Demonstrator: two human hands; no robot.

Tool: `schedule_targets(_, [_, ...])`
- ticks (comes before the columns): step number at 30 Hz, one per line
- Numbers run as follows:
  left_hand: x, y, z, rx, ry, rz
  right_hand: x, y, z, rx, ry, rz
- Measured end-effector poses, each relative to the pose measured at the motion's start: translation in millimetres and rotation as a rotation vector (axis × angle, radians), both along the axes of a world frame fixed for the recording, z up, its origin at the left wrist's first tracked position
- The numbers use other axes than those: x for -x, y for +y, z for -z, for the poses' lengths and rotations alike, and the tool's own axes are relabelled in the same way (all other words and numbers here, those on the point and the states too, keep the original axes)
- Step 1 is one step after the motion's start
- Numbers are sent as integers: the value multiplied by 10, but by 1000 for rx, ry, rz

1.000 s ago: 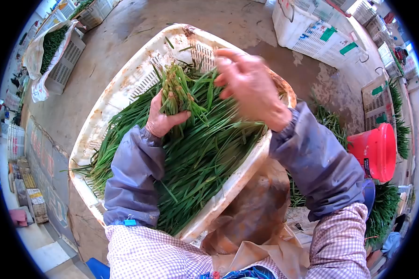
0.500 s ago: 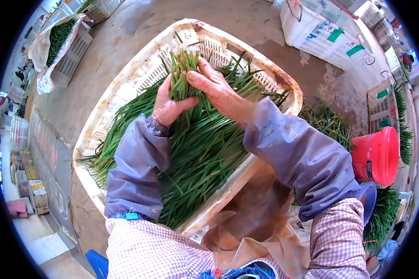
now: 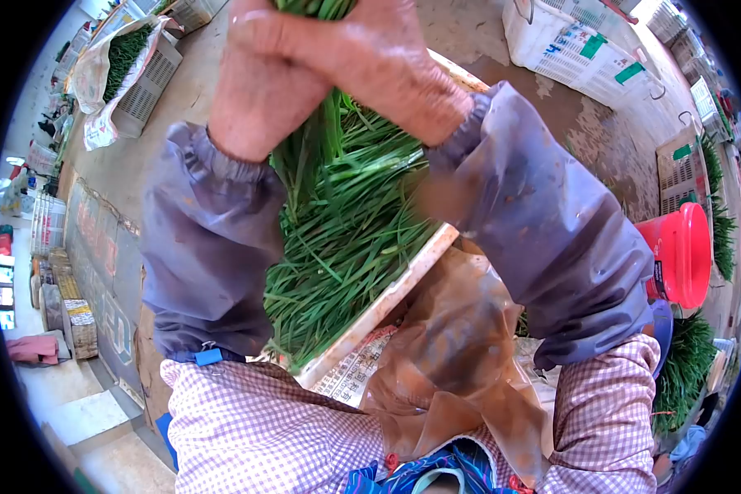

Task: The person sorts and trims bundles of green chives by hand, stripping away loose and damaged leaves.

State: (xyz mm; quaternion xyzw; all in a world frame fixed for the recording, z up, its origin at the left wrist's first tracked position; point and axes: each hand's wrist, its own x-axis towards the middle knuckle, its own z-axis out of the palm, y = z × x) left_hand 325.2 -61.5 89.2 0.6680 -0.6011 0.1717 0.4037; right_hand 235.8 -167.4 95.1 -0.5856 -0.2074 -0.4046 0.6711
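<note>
Near the top of the head view, my left hand point(image 3: 263, 99) and my right hand point(image 3: 370, 62) are wrapped round one bunch of long green leaves point(image 3: 328, 123), close to the camera. The hands overlap, the right crossing over the left. The bunch's upper end runs out of the frame, and its leaves hang down below my hands. Under them, more loose green leaves point(image 3: 346, 239) lie in a white crate with a dirt-stained rim point(image 3: 379, 309). My arms hide much of the crate.
A red bucket point(image 3: 682, 255) stands at the right, with green bundles point(image 3: 683, 370) below it. White crates point(image 3: 576, 49) are at the upper right. A sack of greens point(image 3: 123, 66) rests on a crate at the upper left. Brown plastic point(image 3: 445, 346) covers my lap.
Both hands have risen toward the camera with the bunch, from over the crate to the top of the view. My right hand now crosses over the left.
</note>
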Motion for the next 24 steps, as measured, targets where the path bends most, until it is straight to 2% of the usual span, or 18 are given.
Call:
schedule_targets(1, [40, 44, -133, -69, -118, -102, 81, 28, -70, -76, -3, -11])
schedule_targets(2, [94, 7, -277, -64, -235, 8, 159, 56, -131, -151, -6, -23])
schedule_targets(4, [178, 98, -964, -568, -76, 548, 346, 157, -200, -322, -71, -83])
schedule_targets(7, [974, 173, -772, -429, -127, 211, 711, 46, -205, -464, 131, -112])
schedule_targets(9, [1185, 138, -825, -626, 482, 208, 1022, 54, -188, -625, 169, -318])
schedule_targets(10, [1419, 173, -931, -669, 330, 137, 1237, 58, -188, -789, 200, -302])
schedule_targets(11, [1483, 177, -889, -579, 261, 326, 1279, -64, 18, -711, 207, -60])
schedule_targets(13, [1644, 170, -821, -530, 323, 538, 1827, -107, 103, -838, 148, -169])
schedule_targets(15, [1794, 143, -980, -696, 422, 417, 2332, -102, 282, -941, 236, -122])
schedule_targets(16, [1931, 63, -922, -682, 518, 364, 2598, -129, 492, -957, 208, -156])
schedule_targets(19, [2198, -219, -452, -577, 270, 554, 3137, -64, 832, -1195, 130, -164])
schedule_targets(21, [2519, -279, 125, -578, 306, 623, 3450, -64, 924, -1076, 106, -58])
schedule_targets(22, [2680, -288, 287, -763, 594, 724, 3579, -87, 968, -1012, 93, -9])
schedule_targets(24, [2901, -250, 597, -1134, 1254, 829, 3816, -177, 1146, -1120, 101, -50])
